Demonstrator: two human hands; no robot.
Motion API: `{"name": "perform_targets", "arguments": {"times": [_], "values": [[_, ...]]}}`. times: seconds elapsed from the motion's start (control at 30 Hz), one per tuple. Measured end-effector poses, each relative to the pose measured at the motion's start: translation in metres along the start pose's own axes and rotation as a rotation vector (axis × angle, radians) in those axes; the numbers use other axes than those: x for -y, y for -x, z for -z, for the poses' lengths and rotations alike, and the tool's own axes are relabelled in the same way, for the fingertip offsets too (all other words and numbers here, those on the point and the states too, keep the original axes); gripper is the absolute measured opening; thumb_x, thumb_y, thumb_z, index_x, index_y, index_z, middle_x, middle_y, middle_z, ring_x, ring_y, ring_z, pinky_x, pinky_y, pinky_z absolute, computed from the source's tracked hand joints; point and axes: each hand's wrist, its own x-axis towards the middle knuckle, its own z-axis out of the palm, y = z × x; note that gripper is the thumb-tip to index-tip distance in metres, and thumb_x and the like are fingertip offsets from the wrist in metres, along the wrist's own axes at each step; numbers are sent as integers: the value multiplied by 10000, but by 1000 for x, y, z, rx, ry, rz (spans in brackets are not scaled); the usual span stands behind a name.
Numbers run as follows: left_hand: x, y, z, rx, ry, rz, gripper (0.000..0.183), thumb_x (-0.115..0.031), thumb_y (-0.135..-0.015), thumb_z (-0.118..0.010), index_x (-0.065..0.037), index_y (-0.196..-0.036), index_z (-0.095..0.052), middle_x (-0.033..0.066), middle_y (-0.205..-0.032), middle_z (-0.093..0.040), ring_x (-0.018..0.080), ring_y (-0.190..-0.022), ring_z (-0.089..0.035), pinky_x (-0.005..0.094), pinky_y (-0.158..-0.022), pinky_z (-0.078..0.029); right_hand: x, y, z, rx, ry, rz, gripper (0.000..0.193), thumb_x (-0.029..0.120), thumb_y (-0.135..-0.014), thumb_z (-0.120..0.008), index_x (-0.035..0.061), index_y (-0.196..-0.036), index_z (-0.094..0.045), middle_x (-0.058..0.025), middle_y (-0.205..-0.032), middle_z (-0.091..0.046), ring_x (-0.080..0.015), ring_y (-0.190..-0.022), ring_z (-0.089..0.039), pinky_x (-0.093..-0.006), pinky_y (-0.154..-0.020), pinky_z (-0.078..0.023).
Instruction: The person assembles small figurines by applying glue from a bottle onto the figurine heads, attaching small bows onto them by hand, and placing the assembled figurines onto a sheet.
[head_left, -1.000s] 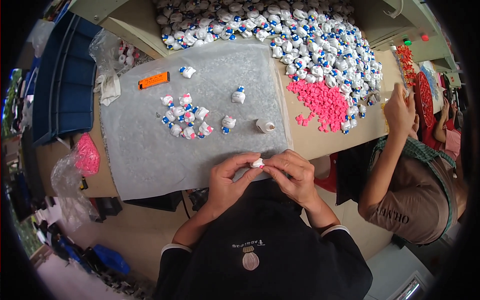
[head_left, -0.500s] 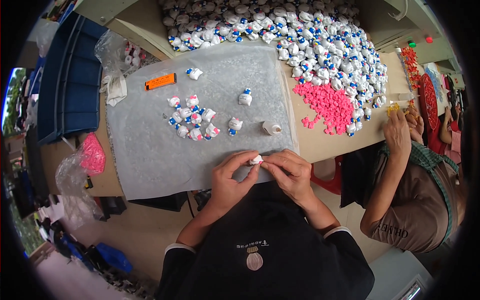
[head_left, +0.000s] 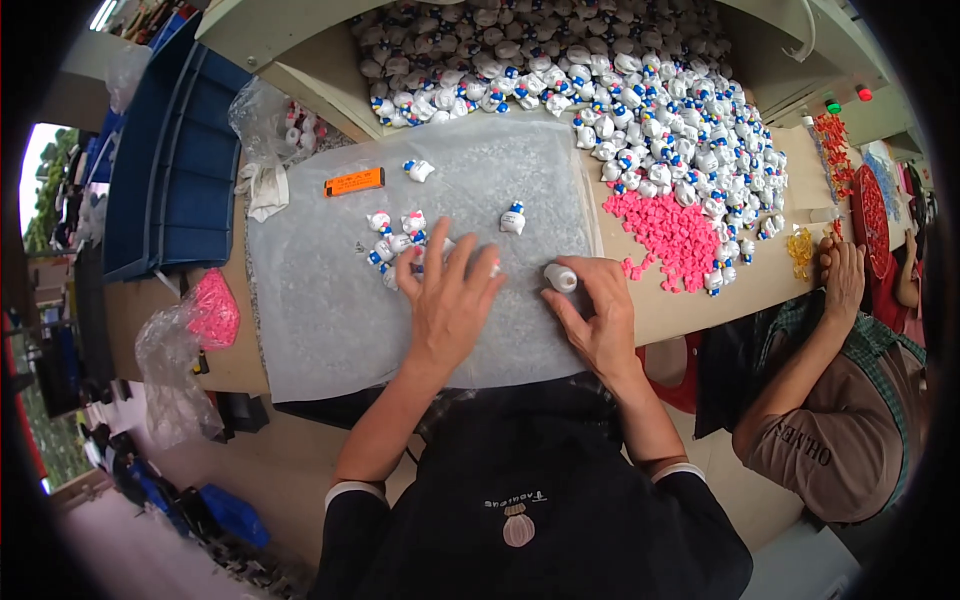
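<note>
My left hand [head_left: 447,305] is open, its fingers spread low over a cluster of small white cat-shaped figurines [head_left: 378,222] with blue and pink parts. Part of that cluster is hidden under the fingers. My right hand [head_left: 605,325] is closed around a small white bottle [head_left: 561,279], thumb on one side and fingers on the other. Beyond the hands, one figurine [head_left: 513,217] stands alone on the translucent sheet [head_left: 320,320], and another figurine [head_left: 418,171] lies farther back.
An orange box [head_left: 354,182] lies on the sheet. A large heap of figurines [head_left: 640,110] fills the back right, beside loose pink pieces [head_left: 670,240]. At left are a blue bin [head_left: 165,180] and a bag of pink pieces [head_left: 212,310]. A co-worker's hand [head_left: 845,270] is at right.
The hands have parted from the small white piece they both held. My left hand moved forward and left over the cluster; my right hand moved forward and took hold of the bottle.
</note>
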Motion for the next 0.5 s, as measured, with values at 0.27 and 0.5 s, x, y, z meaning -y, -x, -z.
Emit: {"name": "perform_targets", "arguments": {"times": [0.27, 0.5], "values": [[7, -49, -12, -5, 216, -83, 330, -219, -737, -720, -105, -1027, -612, 34, -977, -607, 231, -1096, -478, 434, -897, -271, -8, 1, -2, -6, -32, 34, 320, 19, -699, -724, 13, -1003, -627, -110, -931, -641, -264, -847, -579, -334, -760, -462], [-1, -49, 19, 260, 822, 234, 257, -77, -875, -562, -50, -1129, -587, 73, -916, -613, 185, -832, -566, 288, -694, -406, -12, 13, -8, -188, -433, -112, 331, 13, -731, -683, 4, -1050, -593, -128, -987, -633, -253, -851, -602, -326, -744, -470]]}}
